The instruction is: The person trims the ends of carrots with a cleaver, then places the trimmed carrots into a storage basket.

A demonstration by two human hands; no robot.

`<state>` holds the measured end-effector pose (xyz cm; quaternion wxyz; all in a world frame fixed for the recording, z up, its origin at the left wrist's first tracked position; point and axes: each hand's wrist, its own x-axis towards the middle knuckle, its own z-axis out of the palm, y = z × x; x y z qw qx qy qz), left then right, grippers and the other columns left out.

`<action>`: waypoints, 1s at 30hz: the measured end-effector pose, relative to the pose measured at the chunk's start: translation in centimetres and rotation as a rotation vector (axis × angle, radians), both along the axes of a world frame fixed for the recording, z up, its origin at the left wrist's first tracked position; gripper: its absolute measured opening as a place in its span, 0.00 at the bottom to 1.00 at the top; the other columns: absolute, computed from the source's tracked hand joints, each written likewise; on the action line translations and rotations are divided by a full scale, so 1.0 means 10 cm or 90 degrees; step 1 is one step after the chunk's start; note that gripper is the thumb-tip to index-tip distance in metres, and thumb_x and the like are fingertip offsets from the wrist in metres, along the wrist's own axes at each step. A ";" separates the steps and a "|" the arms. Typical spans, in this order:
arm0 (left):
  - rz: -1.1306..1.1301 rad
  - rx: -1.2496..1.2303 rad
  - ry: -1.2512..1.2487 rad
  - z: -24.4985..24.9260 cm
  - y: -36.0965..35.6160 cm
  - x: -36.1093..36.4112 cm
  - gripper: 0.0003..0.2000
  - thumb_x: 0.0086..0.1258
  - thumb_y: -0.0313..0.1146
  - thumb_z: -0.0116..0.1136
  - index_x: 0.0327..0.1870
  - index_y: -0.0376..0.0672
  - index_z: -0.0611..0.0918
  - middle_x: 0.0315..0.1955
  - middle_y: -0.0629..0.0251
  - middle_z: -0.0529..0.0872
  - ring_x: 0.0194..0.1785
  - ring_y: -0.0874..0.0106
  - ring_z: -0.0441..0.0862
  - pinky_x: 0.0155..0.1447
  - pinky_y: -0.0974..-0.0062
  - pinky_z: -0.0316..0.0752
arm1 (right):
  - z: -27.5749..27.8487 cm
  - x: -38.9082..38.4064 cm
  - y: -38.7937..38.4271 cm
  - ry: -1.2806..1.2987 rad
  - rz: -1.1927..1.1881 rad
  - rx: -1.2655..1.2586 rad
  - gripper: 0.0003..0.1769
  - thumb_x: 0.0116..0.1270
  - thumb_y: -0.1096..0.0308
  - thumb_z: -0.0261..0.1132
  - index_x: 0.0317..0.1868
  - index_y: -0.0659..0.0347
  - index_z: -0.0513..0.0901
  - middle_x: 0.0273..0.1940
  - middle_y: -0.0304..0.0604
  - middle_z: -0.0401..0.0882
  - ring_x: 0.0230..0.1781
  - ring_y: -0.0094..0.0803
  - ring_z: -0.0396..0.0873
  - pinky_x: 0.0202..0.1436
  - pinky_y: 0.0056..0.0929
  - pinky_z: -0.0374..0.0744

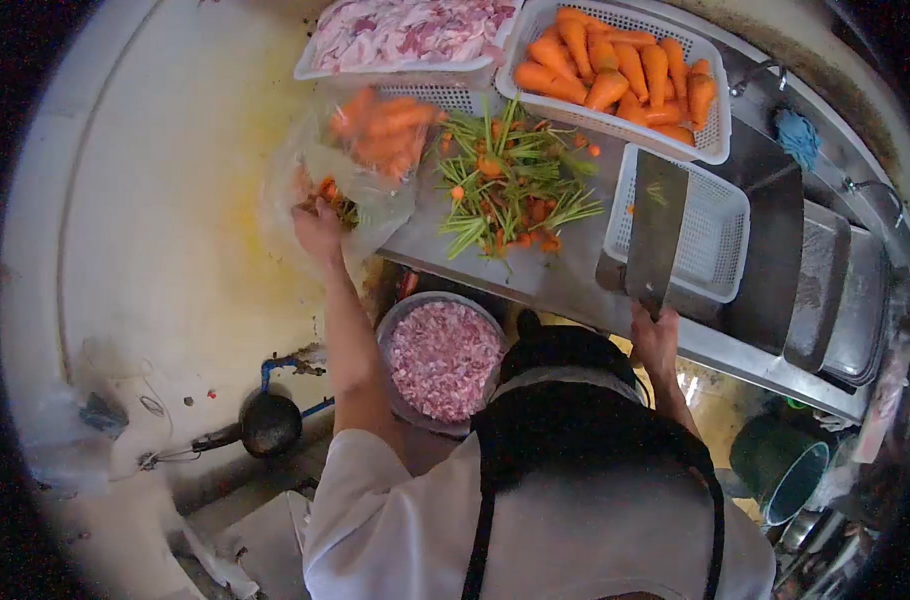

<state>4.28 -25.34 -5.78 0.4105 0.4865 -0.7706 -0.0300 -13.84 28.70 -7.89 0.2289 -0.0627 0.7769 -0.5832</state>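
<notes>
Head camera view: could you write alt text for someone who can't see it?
A person's right hand grips a cleaver while the left hand is at a clear plastic bag. Between them, green carrot tops lie heaped on a steel counter; beyond sit a white basket of carrots and a container of raw meat.

"What is seen on the left?"

"The view is filled there by a broad, pale wall (155, 200), marked by a yellowish stain (240, 215). Lower down, a blue pipe (266, 376) is seen."

"And on the right?"

"A metal counter (580, 270) is met by a dark sink (765, 270). Behind it, two taps (762, 69) are fitted along the edge."

"The floor (710, 390)?"

"Only partly shown: yellowish, with bright light reflected in patches. Near it, a green bucket (750, 460) is placed."
</notes>
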 end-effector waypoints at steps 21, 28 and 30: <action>-0.054 0.406 0.422 0.16 0.34 -0.68 0.13 0.67 0.28 0.58 0.52 0.36 0.80 0.40 0.62 0.85 0.41 0.69 0.81 0.44 0.72 0.78 | 0.13 0.13 -0.24 -0.065 0.085 0.010 0.08 0.69 0.67 0.60 0.38 0.62 0.81 0.24 0.31 0.71 0.23 0.21 0.65 0.25 0.28 0.66; -0.224 0.179 0.450 0.73 0.86 -0.39 0.11 0.69 0.33 0.59 0.46 0.35 0.84 0.32 0.60 0.87 0.31 0.72 0.80 0.41 0.73 0.77 | 0.06 0.09 -0.07 0.026 0.126 0.076 0.07 0.68 0.70 0.59 0.38 0.65 0.78 0.23 0.37 0.72 0.23 0.26 0.67 0.26 0.34 0.68; -0.202 0.126 0.284 0.87 0.95 -0.41 0.10 0.69 0.34 0.61 0.40 0.35 0.84 0.26 0.60 0.85 0.28 0.71 0.79 0.37 0.71 0.75 | 0.07 0.09 -0.09 0.037 0.129 0.035 0.07 0.67 0.70 0.59 0.38 0.66 0.78 0.23 0.38 0.73 0.23 0.27 0.68 0.26 0.35 0.68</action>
